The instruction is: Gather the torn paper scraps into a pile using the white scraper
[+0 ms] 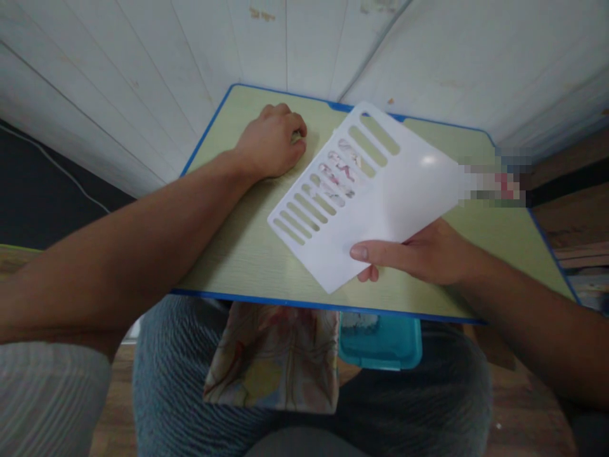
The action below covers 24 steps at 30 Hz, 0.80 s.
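White plastic: a flat slotted sheet [366, 197] with a row of long oval slots along one edge is held tilted above the counter [247, 254], pinched at its near edge by the right hand [423, 254], thumb on top and fingers beneath. Small pink-and-white patterned pieces [340, 171] show at several middle slots; whether they sit in the slots or lie on the counter beneath cannot be told. The slots toward either end show only the counter surface through them.

The left hand [271, 143] rests on the far side of the counter, well apart from the sheet, curled closed on something small and pale that barely shows between the fingers; its nature cannot be determined.

Judged from this state, the work with the sheet is partly along: some slots show pieces, most do not.

Containers: a teal plastic box [380, 339] sits on the person's lap just under the counter's near edge, its contents hidden from this view. Beside it lies a patterned fabric pouch [271, 362], contents not visible.
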Each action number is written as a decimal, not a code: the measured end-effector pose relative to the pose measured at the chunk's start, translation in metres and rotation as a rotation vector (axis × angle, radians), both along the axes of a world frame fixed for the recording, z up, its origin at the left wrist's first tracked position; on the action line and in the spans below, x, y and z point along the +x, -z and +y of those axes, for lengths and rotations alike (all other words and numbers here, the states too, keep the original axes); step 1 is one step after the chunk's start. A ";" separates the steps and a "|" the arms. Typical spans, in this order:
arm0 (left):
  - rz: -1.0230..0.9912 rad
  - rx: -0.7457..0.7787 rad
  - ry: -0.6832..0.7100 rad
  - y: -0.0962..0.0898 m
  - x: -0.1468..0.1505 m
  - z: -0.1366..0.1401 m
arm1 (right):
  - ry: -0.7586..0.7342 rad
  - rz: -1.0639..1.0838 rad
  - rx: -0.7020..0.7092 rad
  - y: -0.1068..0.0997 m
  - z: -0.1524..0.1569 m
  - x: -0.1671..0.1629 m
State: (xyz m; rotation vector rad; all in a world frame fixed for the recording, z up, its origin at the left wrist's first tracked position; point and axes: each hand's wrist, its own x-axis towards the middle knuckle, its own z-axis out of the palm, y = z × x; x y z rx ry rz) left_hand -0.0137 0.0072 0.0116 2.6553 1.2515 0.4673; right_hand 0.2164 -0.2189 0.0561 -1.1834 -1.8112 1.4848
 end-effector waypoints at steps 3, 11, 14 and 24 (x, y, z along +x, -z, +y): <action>0.001 0.019 -0.056 -0.002 0.001 -0.007 | 0.219 -0.009 0.121 -0.001 0.004 0.006; -0.043 0.020 -0.016 0.006 -0.004 0.002 | 0.564 -0.064 0.378 0.009 0.018 0.024; -0.013 0.030 -0.002 0.004 -0.005 0.000 | 0.574 -0.147 0.395 0.013 0.021 0.026; 0.021 0.073 0.024 0.005 -0.009 -0.001 | 0.544 -0.285 0.464 0.022 0.020 0.029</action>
